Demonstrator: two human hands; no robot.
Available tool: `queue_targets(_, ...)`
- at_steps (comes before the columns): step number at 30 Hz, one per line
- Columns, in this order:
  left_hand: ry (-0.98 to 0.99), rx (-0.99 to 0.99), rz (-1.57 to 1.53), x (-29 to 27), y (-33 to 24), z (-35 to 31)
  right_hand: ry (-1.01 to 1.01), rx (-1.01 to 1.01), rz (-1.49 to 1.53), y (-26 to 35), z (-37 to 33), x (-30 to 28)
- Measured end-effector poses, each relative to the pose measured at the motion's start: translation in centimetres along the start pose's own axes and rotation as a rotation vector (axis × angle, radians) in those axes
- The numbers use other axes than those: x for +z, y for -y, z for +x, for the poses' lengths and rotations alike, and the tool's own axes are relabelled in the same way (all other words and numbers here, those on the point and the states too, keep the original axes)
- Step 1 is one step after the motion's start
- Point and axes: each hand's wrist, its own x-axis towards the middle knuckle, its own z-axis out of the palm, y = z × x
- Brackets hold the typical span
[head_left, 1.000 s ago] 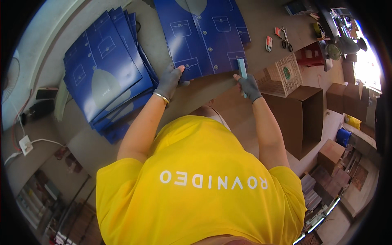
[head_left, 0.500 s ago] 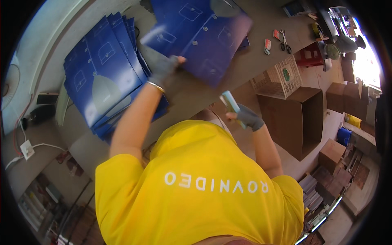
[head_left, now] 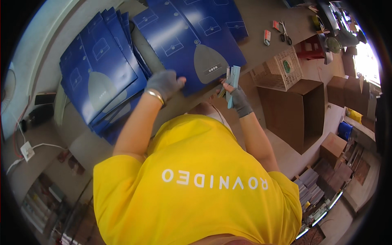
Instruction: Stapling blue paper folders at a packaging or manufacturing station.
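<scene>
A blue printed cardboard sheet [head_left: 179, 43] with a grey rounded patch lies in front of me on the table. At its near left edge is my left hand [head_left: 165, 85], in a grey glove with bare fingertips. Its fingers are curled and the thumb overlaps the sheet; whether they pinch the edge is hidden. My right hand [head_left: 240, 99], gloved alike, grips a light blue stapler [head_left: 234, 83] held upright beside the sheet's near right corner. Left of my left hand stands a fanned stack of similar blue sheets [head_left: 100, 61].
Scissors [head_left: 285, 34] and a small red-and-white box [head_left: 267, 37] lie on the table at the right. Beyond the table edge are a cream plastic crate [head_left: 281, 69] and an open cardboard box [head_left: 281, 112]. More blue sheets [head_left: 232, 16] lie beneath the front one.
The blue sheet has turned and settled flat, its grey patch now nearest me. My left hand has come closer to me. The stapler has risen toward the sheet's corner in my right hand.
</scene>
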Motion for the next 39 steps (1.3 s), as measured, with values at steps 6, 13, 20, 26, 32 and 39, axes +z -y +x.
queue_targets(6, -0.101, -0.122, -0.878, 9.6, 1.8, -2.2, 0.097, -0.010, -0.334, -0.2, -0.8, -0.6)
queue_targets(13, 0.034, -0.044, -1.711, 12.0, 2.0, 1.1, 0.280, 0.053, -0.817, -0.1, -3.1, 2.5)
queue_targets(20, -0.044, 0.013, -1.699, 15.4, 1.0, 2.5, 0.213, 0.136, -0.805, -1.8, -1.4, 5.6)
queue_targets(26, -0.063, 0.076, -1.605, 13.7, 0.0, 1.3, 0.192, 0.075, -0.979, -0.5, -1.7, 6.3)
queue_targets(32, -0.033, 0.039, -1.611, 13.2, -0.2, 1.3, 0.166, 0.230, -0.934, -1.4, -1.0, 6.4)
queue_targets(39, -0.066, -0.126, -1.730, 5.6, -1.1, -0.9, -0.081, 0.053, -0.538, 1.7, 0.8, 0.8)
